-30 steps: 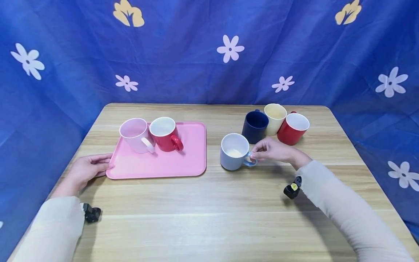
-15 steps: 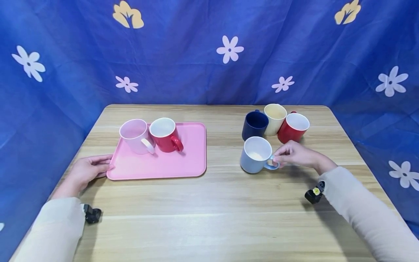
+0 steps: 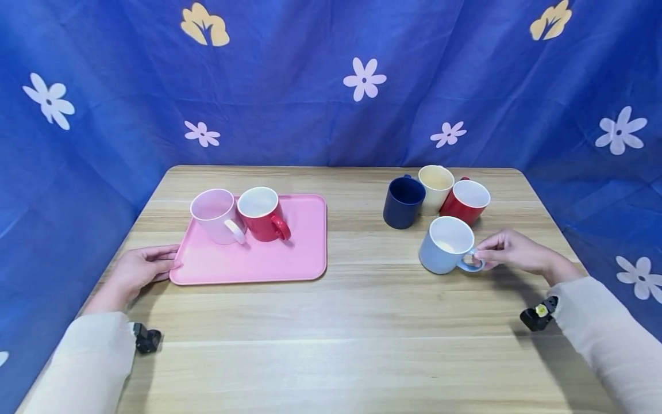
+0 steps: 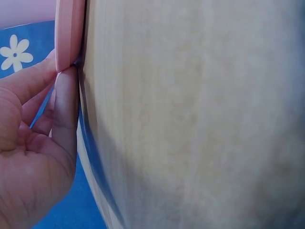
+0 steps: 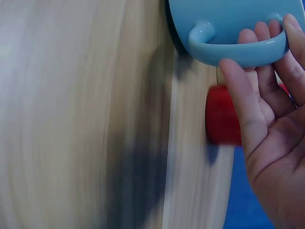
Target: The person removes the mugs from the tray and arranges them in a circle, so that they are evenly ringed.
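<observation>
My right hand [image 3: 517, 253] holds a light blue mug [image 3: 439, 253] by its handle, which faces right. In the right wrist view, fingers reach through the handle loop [image 5: 243, 52]. The mug is upright, close over the table in front of a red mug [image 3: 468, 204]. At the far left, my left hand [image 3: 137, 270] grips the left edge of a pink tray [image 3: 248, 267], with the thumb at the rim. A pale pink mug [image 3: 214, 221] and another red mug [image 3: 264, 218] stand side by side on the tray, handles toward the front right.
A navy mug [image 3: 403, 207] and a cream mug [image 3: 436, 187] stand at the back right, grouped with the nearby red one. The wooden table [image 3: 320, 345] ends at a blue flowered cloth [image 3: 289, 86] behind and at both sides.
My right hand has moved right with the light blue mug, from beside the tray, past the navy mug, to in front of the red one. The left hand and tray have stayed put.
</observation>
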`<state>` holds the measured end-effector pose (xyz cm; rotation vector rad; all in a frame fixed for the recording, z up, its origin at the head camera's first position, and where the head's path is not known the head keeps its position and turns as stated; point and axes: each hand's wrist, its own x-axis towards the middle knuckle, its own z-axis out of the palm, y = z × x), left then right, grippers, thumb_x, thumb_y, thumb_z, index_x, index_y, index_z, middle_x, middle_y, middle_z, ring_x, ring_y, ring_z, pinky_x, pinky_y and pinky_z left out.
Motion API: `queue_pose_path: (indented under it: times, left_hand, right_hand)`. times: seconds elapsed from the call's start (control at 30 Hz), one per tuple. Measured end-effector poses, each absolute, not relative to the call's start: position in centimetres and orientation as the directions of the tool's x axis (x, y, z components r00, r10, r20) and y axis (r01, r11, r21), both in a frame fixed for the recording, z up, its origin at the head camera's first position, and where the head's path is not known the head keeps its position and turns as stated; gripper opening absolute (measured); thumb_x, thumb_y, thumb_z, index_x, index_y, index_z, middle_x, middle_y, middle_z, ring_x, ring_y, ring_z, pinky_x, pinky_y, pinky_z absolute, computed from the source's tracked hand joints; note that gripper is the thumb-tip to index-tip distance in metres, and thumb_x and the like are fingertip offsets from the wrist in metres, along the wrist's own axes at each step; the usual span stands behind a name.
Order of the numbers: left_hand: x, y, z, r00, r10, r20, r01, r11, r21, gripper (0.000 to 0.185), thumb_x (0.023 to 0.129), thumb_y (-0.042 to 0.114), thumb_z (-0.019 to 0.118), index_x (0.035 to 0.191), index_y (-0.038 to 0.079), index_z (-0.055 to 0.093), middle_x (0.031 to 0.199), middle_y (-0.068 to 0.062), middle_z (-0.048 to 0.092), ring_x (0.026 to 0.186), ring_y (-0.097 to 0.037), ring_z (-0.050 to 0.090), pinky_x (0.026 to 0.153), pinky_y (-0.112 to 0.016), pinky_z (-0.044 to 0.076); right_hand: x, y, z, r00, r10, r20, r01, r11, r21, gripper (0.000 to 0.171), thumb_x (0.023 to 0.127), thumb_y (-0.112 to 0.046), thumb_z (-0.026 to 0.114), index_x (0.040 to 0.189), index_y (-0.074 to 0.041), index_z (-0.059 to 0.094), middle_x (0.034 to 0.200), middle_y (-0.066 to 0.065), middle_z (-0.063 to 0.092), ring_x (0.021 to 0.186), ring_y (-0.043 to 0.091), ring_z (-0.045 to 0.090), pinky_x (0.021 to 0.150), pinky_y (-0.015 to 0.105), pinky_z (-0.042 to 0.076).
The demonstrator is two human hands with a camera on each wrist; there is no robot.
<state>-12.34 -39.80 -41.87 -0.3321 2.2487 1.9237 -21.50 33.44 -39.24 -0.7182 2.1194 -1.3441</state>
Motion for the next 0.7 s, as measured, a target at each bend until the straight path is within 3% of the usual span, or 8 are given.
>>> queue_pose_path:
  times: [0.5, 0.7]
  left_hand:
    - [-12.3, -39.7, -41.9, -0.961, -0.058, -0.269, -0.275, 0.128, 0.953, 0.033, 0.085, -0.005, 0.068, 0.095, 0.026, 0.074, 0.090, 0.013, 0.069, 0.079, -0.004, 0.066, 0.069, -0.021, 0.057]
    - [-12.3, -39.7, -41.9, -0.961, -0.061, -0.270, -0.276, 0.136, 0.952, 0.032, 0.085, -0.004, 0.069, 0.097, 0.025, 0.074, 0.091, 0.014, 0.069, 0.079, -0.003, 0.066, 0.069, -0.021, 0.057]
  right_hand:
    - [-21.5, 37.1, -39.0, -0.748, -0.648, -0.145, -0.120, 0.347, -0.930, 0.022, 0.095, 0.005, 0.052, 0.101, 0.001, 0.072, 0.093, 0.007, 0.071, 0.084, 0.011, 0.066, 0.072, 0.029, 0.059]
    - [-21.8, 38.0, -39.4, -0.755, -0.636, -0.161, -0.100, 0.354, -0.930, 0.021, 0.096, 0.004, 0.051, 0.102, 0.005, 0.071, 0.090, 0.009, 0.070, 0.086, 0.012, 0.066, 0.073, 0.029, 0.059]
